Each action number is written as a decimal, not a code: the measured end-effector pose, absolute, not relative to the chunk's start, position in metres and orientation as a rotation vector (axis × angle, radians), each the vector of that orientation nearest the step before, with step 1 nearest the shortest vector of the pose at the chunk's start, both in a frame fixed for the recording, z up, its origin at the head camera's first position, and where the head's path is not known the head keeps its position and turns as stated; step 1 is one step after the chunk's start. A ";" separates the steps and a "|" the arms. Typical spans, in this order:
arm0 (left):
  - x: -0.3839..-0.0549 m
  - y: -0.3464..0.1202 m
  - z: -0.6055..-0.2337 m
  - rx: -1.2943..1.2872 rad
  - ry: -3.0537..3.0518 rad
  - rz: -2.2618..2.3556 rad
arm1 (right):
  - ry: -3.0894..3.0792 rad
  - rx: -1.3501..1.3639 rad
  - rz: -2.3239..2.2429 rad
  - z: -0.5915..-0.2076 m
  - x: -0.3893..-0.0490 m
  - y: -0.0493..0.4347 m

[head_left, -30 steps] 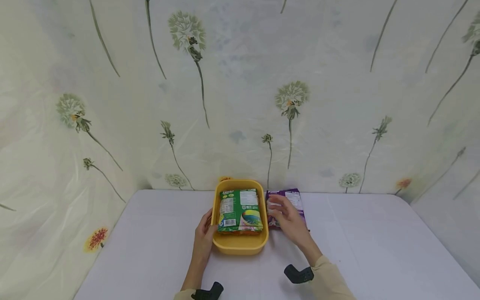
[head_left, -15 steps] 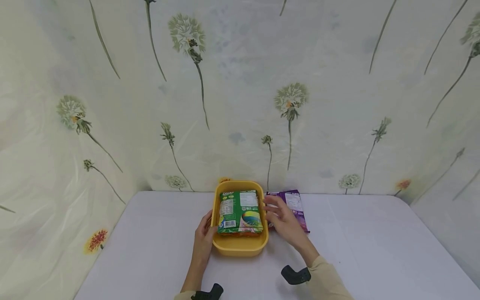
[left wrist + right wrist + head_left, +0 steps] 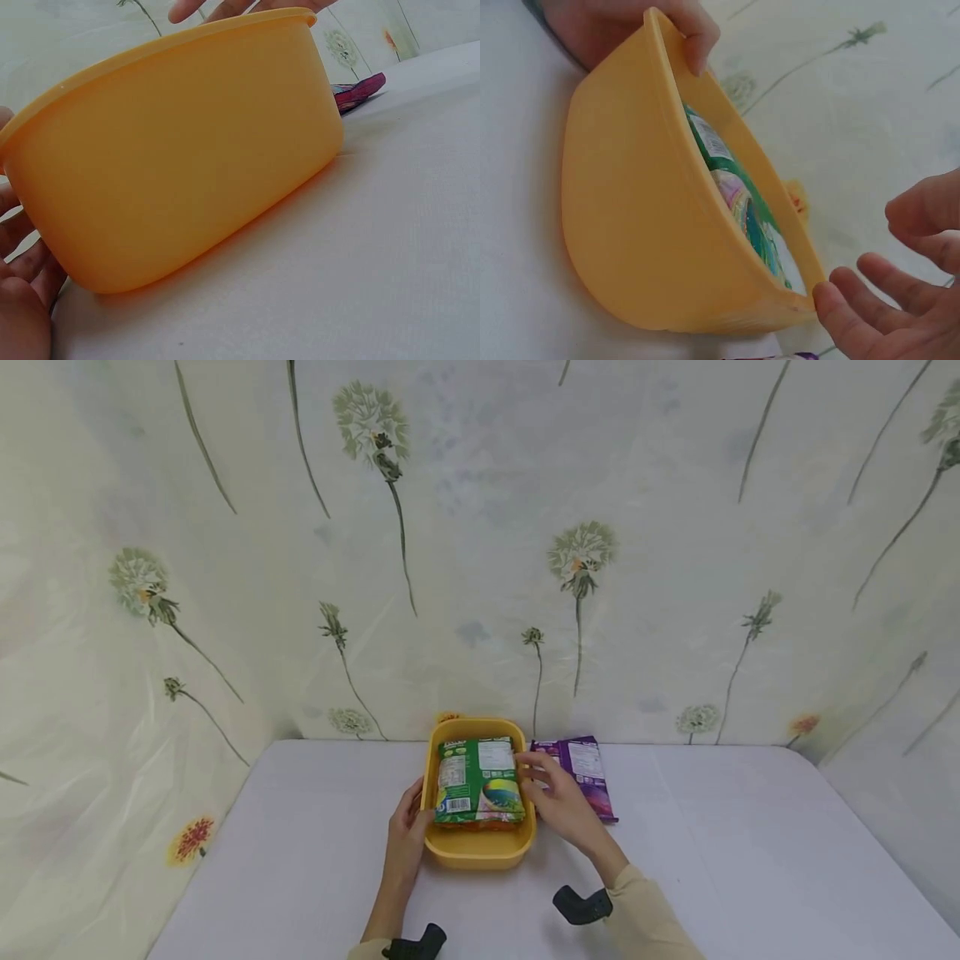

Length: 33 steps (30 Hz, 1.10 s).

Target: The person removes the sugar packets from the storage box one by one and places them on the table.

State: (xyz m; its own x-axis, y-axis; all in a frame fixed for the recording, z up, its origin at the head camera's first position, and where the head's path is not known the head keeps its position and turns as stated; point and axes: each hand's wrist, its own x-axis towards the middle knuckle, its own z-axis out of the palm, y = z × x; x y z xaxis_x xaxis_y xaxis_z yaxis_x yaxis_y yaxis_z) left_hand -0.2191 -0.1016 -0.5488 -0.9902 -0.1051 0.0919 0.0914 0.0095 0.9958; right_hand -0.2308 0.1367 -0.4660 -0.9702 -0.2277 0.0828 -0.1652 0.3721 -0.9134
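A yellow plastic basin (image 3: 480, 857) stands on the table, and a green printed snack packet (image 3: 480, 781) lies inside it. My left hand (image 3: 406, 839) grips the basin's left side; in the right wrist view its thumb (image 3: 700, 49) hooks over the rim. Loosely bent, the fingers of my right hand (image 3: 566, 802) hover at the right rim, over the packet's edge in the head view. The right wrist view shows those fingers (image 3: 840, 319) spread, with nothing between them and the thumb. A purple packet (image 3: 588, 768) lies just right of the basin, partly behind the right hand.
The table (image 3: 720, 843) has a white cover. Behind it hangs a dandelion-print sheet (image 3: 465, 568), close to the basin's far end. Dark wrist straps (image 3: 583, 906) sit over the cream sleeves (image 3: 648, 914).
My right hand has shifted left, from over the purple packet to the basin's right rim, leaving more of that packet showing. The left hand and basin stay put.
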 end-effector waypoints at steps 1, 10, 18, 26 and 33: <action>-0.219 -0.101 -0.548 0.025 -2.129 -2.122 | 2.551 -0.365 -1.685 -0.465 -0.230 0.137; -0.201 -0.101 -0.514 0.030 -2.174 -2.141 | 2.525 -0.370 -1.646 -0.460 -0.227 0.133; -0.203 -0.101 -0.516 0.017 -2.156 -2.160 | 2.533 -0.365 -1.636 -0.458 -0.226 0.131; -0.203 -0.099 -0.514 0.018 -2.162 -2.137 | 2.510 -0.346 -1.591 -0.455 -0.230 0.125; -0.202 -0.099 -0.514 0.026 -2.166 -2.134 | 2.467 -0.298 -1.607 -0.452 -0.232 0.112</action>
State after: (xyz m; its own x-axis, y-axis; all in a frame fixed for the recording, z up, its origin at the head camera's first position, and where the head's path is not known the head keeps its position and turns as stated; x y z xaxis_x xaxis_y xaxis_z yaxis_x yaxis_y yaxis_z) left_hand -0.2020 -0.0993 -0.5142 -0.9948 -0.0827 0.0597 0.0584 0.0174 0.9981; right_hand -0.2319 0.1124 -0.4522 -0.9633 -0.2648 -0.0429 -0.0678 0.3950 -0.9162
